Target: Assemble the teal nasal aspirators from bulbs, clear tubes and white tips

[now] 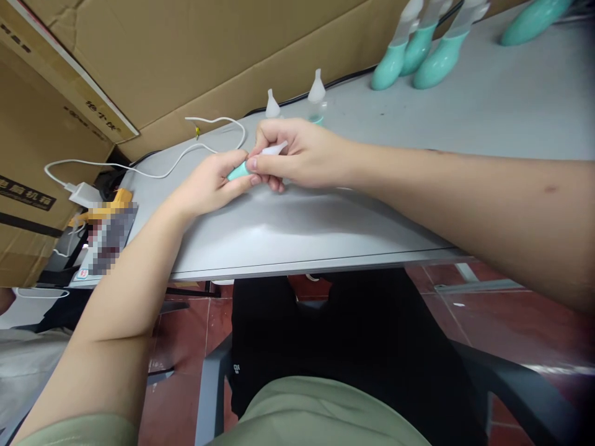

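One teal-and-white bulb [240,171] is grasped over the surface [297,232]: left hand [211,181] grip on its teal end [236,173], right hand [304,152] grip around its white tip [276,148]. Carton [41,145] at left: label [26,193] reads 电脑机箱.

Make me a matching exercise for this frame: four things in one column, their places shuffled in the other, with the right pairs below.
Things:
1. Bulb
2. Right hand
3. Cable
4. Cardboard

Places:
A. Standing along the far edge of the table
B. Curving across the table's left part
C. Held in the left hand
D. Fingers around the white tip

Pairs: 1-C, 2-D, 3-B, 4-A
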Demonstrator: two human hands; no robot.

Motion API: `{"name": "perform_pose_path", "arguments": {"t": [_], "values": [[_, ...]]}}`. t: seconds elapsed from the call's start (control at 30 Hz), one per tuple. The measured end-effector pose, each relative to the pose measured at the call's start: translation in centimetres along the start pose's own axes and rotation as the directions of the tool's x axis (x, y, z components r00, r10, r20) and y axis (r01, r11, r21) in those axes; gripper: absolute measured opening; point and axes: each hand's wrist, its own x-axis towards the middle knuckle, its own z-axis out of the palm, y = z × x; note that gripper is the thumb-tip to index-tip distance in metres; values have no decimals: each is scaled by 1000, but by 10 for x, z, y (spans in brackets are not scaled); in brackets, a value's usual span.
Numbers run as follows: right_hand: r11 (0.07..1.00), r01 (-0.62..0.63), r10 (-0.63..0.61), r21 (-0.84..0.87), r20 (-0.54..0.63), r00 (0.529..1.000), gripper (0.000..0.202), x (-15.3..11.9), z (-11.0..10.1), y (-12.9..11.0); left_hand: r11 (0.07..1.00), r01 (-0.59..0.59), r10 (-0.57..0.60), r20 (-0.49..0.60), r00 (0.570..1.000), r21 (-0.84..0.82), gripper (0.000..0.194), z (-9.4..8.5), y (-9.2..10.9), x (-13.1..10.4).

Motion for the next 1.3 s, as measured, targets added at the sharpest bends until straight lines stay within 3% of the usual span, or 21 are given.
{"name": "perform_pose_path", "arguments": {"t": [0.37, 0.7, 0.93, 1.03, 1.17, 1.3], "values": [[983, -47, 59, 180, -62, 996, 41, 3, 10, -3, 994, -27, 20, -66, 998, -106, 74, -1, -8, 2], [958, -24, 21, 286, 12, 1000, 38, 4, 7, 0, 975, -7, 0, -30, 1000, -222, 80, -3, 2, 4], [921, -130, 114, 368, 65, 991, 38, 2, 6, -1, 971, 92, -93, 5, 996, -221, 84, -3, 2, 1], [905, -95, 91, 415, 30, 995, 41, -1, 2, -12, 965, 116, -143, -97, 985, -236, 85, -6, -8, -2], [946, -53, 72, 320, -48, 996, 47, -6, 2, -27, 953, 103, -178, -253, 951, -284, 84, -9, -24, -3], [982, -110, 120, 156, -50, 992, 47, -8, 6, -29, 949, 86, -161, -231, 960, -303, 73, -4, -33, -3]]}}
